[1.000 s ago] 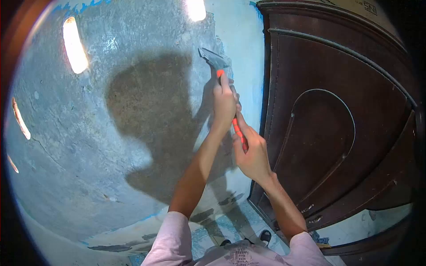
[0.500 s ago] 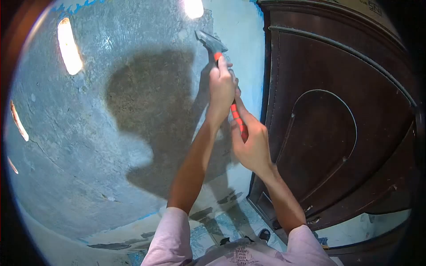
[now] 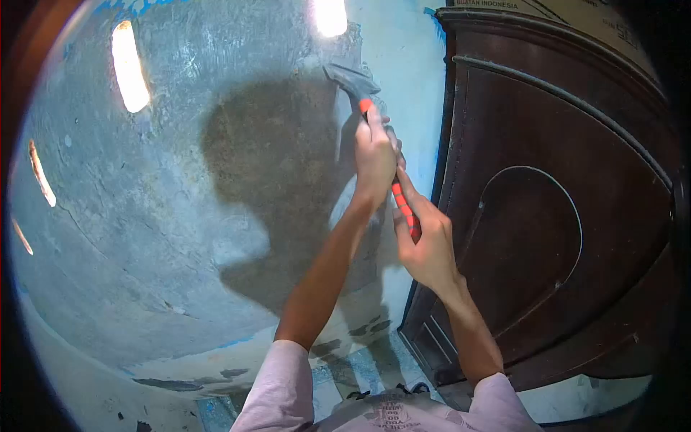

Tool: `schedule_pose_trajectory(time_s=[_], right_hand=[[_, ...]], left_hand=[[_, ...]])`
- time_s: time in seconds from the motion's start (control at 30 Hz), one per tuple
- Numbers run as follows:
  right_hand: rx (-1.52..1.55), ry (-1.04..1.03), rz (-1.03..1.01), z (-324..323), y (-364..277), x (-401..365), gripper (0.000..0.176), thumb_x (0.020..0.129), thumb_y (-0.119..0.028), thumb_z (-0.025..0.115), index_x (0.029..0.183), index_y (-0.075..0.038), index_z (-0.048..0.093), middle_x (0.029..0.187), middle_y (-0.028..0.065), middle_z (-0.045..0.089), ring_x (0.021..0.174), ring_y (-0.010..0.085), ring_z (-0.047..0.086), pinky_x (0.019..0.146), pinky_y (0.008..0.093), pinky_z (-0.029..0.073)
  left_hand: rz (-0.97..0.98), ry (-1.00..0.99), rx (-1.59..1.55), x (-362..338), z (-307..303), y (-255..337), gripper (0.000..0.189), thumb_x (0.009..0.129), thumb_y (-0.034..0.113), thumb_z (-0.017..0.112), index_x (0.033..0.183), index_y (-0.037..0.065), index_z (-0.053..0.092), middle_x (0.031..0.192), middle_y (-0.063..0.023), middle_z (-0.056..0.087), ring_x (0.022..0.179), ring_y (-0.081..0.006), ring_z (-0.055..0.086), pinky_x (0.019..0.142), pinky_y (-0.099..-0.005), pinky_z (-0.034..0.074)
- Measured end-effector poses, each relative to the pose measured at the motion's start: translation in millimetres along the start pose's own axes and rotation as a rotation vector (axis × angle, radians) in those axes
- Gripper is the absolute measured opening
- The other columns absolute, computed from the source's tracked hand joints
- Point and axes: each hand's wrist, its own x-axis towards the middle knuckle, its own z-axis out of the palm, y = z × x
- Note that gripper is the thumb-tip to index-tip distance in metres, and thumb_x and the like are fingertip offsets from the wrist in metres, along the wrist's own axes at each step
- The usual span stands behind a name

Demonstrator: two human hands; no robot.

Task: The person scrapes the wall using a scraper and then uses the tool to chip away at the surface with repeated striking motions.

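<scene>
A long-handled scraper (image 3: 351, 79) with a grey metal head and a red and black handle lies against the wall, its blade near the edge where bare grey surface meets light blue paint. My left hand (image 3: 376, 153) wraps the upper handle just below the head, index finger stretched along it. Lower down, my right hand (image 3: 429, 248) grips the end of the same handle, thumb along its side. Parts of the handle are hidden behind both hands. The wall (image 3: 151, 237) is rough and grey, with my shadow cast across its middle.
A dark brown wooden cabinet (image 3: 533, 209) stands close on the right, with a cardboard box (image 3: 568, 16) on top. Light blue paint (image 3: 410, 93) remains between scraped wall and cabinet. Below is a tiled floor (image 3: 327, 392).
My view has shifted slightly, so wall and cabinet appear further right. The scraper head has slid a little downward along the wall, both hands moving with it and keeping their grip.
</scene>
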Motion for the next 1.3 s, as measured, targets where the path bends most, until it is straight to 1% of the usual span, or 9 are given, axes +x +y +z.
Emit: schedule_pose_trajectory(time_s=[0.07, 0.23, 0.3, 0.5, 0.57, 0.77, 0.97, 1.13, 1.3], right_hand=[[-0.042, -0.094, 0.096, -1.0, 3.7, -12.4, 0.061, 0.094, 0.003, 0.055, 0.154, -0.003, 0.045, 0.107, 0.0223, 0.069, 0.075, 0.0173, 0.06, 0.073, 0.031, 0.051], [-0.022, 0.021, -0.055, -3.2, 5.5, 12.0, 0.062, 0.093, 0.004, 0.057, 0.153, -0.004, 0.046, 0.1, 0.021, 0.069, 0.073, 0.0168, 0.058, 0.071, 0.0304, 0.05], [0.017, 0.001, -0.025, -10.4, 2.2, 15.0, 0.069, 0.089, 0.001, 0.061, 0.156, -0.007, 0.043, 0.086, 0.0181, 0.062, 0.071, 0.0282, 0.061, 0.068, 0.0397, 0.05], [-0.064, -0.005, -0.046, -1.1, 9.9, 4.7, 0.068, 0.089, 0.001, 0.061, 0.155, -0.008, 0.045, 0.085, 0.0172, 0.062, 0.064, 0.024, 0.057, 0.064, 0.037, 0.049], [-0.015, 0.03, -0.01, -6.0, -4.0, 15.7, 0.069, 0.089, 0.002, 0.061, 0.155, -0.008, 0.045, 0.084, 0.0174, 0.062, 0.065, 0.0243, 0.058, 0.064, 0.0371, 0.049], [-0.121, 0.008, -0.03, 1.9, 7.0, -1.3, 0.066, 0.09, -0.001, 0.062, 0.154, -0.008, 0.047, 0.085, 0.0181, 0.062, 0.069, 0.0281, 0.062, 0.066, 0.0391, 0.05], [-0.02, 0.033, -0.008, -10.2, -14.4, 17.9, 0.065, 0.091, 0.0, 0.061, 0.154, -0.01, 0.047, 0.089, 0.018, 0.065, 0.069, 0.0244, 0.06, 0.067, 0.0377, 0.05], [-0.043, 0.01, -0.014, 1.2, -0.2, 1.7, 0.064, 0.09, 0.002, 0.061, 0.152, -0.006, 0.049, 0.096, 0.0198, 0.069, 0.067, 0.0223, 0.061, 0.066, 0.0348, 0.05], [0.024, 0.036, 0.042, -4.8, -18.3, 18.0, 0.066, 0.089, 0.002, 0.061, 0.153, -0.006, 0.048, 0.087, 0.0198, 0.065, 0.066, 0.0255, 0.06, 0.066, 0.0371, 0.05]], left_hand=[[-0.013, 0.007, 0.021, -10.1, -6.8, -9.5, 0.054, 0.111, 0.047, 0.033, 0.112, -0.004, 0.051, 0.058, 0.003, 0.038, 0.043, -0.0089, 0.039, 0.041, -0.0289, 0.038], [0.005, 0.007, 0.021, 9.7, 5.5, 6.3, 0.052, 0.111, 0.046, 0.033, 0.111, -0.003, 0.051, 0.058, 0.0024, 0.039, 0.043, -0.0096, 0.041, 0.041, -0.0293, 0.039], [0.042, 0.011, -0.018, 12.5, 7.7, 4.0, 0.051, 0.111, 0.045, 0.033, 0.112, -0.003, 0.05, 0.057, 0.0025, 0.039, 0.043, -0.0096, 0.041, 0.041, -0.029, 0.039], [0.012, 0.019, 0.021, 2.8, 2.3, 1.6, 0.051, 0.112, 0.045, 0.032, 0.112, -0.003, 0.049, 0.056, 0.003, 0.038, 0.042, -0.0089, 0.04, 0.04, -0.0284, 0.038], [-0.018, -0.004, -0.023, 6.5, 12.4, 19.3, 0.048, 0.111, 0.048, 0.033, 0.109, 0.002, 0.046, 0.06, 0.0029, 0.036, 0.046, -0.0091, 0.037, 0.042, -0.0265, 0.036], [0.002, 0.003, -0.074, 1.6, -1.1, -0.2, 0.054, 0.111, 0.047, 0.033, 0.113, -0.004, 0.049, 0.055, 0.0026, 0.038, 0.041, -0.0095, 0.039, 0.04, -0.0283, 0.037], [0.01, -0.031, -0.077, 12.9, 7.9, 14.5, 0.05, 0.111, 0.049, 0.034, 0.112, 0.001, 0.046, 0.059, 0.0026, 0.038, 0.046, -0.0097, 0.039, 0.041, -0.0282, 0.037], [-0.005, 0.062, -0.03, 1.8, 0.5, 1.8, 0.05, 0.111, 0.046, 0.033, 0.107, 0.0, 0.05, 0.057, 0.0052, 0.036, 0.041, -0.0079, 0.035, 0.039, -0.0281, 0.034], [0.003, 0.0, -0.034, 7.7, 8.9, 27.6, 0.047, 0.111, 0.046, 0.033, 0.104, 0.002, 0.047, 0.057, 0.0048, 0.036, 0.043, -0.0079, 0.036, 0.041, -0.0278, 0.036]])
